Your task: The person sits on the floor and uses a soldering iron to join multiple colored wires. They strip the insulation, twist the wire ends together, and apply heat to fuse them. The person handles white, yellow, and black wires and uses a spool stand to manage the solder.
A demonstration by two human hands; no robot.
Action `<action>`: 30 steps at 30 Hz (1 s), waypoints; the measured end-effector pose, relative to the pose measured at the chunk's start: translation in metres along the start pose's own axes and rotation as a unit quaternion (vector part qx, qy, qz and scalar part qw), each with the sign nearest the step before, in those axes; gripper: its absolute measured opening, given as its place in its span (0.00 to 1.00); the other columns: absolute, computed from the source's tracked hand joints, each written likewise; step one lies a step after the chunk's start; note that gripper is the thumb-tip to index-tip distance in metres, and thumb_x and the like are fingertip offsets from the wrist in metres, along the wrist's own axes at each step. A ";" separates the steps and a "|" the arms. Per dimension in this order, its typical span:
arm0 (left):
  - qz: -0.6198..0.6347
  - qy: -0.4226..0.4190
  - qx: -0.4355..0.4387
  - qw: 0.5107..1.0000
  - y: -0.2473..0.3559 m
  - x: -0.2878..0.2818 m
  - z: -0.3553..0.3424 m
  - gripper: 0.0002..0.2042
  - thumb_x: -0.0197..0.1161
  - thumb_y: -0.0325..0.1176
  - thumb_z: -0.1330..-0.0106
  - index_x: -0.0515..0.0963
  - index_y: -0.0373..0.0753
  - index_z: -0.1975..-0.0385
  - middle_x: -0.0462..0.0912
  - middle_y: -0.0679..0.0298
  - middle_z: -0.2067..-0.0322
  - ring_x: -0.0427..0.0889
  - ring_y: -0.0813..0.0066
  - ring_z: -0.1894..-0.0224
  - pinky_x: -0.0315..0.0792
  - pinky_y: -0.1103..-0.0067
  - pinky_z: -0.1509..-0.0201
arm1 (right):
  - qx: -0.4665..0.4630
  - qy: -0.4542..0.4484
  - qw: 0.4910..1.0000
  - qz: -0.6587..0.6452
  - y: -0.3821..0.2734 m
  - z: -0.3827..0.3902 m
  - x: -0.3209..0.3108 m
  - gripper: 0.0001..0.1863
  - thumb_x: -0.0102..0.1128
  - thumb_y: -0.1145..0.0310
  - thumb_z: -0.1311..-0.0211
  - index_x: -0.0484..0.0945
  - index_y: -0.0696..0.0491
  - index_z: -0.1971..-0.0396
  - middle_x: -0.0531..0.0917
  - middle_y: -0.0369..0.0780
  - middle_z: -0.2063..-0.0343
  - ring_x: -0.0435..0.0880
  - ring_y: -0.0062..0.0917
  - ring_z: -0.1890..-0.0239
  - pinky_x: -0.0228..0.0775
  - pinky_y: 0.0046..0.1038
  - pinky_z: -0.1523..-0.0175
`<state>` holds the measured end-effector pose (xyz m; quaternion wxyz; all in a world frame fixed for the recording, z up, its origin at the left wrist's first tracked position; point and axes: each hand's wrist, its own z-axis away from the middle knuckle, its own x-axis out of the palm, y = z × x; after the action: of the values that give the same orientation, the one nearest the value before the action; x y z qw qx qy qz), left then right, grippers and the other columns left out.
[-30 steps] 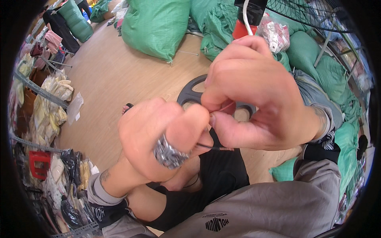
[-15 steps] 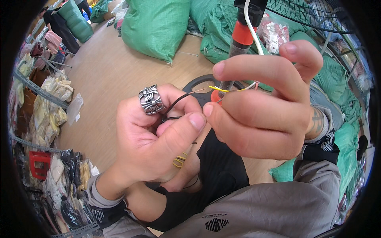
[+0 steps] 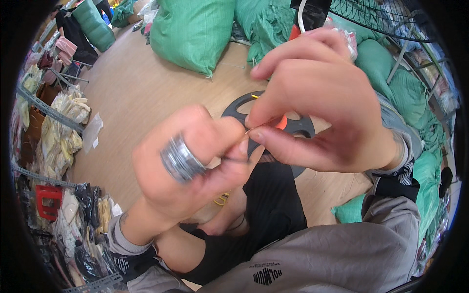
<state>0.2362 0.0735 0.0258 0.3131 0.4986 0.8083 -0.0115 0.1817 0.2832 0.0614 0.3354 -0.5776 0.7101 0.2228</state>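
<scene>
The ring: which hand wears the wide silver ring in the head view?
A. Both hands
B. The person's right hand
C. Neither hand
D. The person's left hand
D: the wide silver ring sits on a finger of the left hand, while the right hand, pinching a thin wire with it, shows bare fingers.

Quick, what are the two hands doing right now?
Left hand: fingers curled shut, pinching a thin dark wire.
Right hand: thumb and forefinger pinched on the fine wire end, other fingers spread.
</scene>
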 end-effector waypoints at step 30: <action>-0.110 -0.011 0.110 0.988 0.004 -0.005 0.004 0.10 0.66 0.15 0.47 0.80 0.33 0.66 0.71 0.66 0.81 0.68 0.80 0.82 0.60 0.84 0.79 | 0.081 -0.065 0.985 -0.140 -0.003 0.000 0.002 0.06 0.65 0.74 0.56 0.79 0.48 0.76 0.76 0.27 0.78 0.76 0.21 0.68 0.56 0.27 0.55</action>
<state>0.2427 0.0703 0.0258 0.2624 0.4379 0.8484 -0.1399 0.1840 0.2807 0.0599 0.4547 -0.6261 0.6148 0.1525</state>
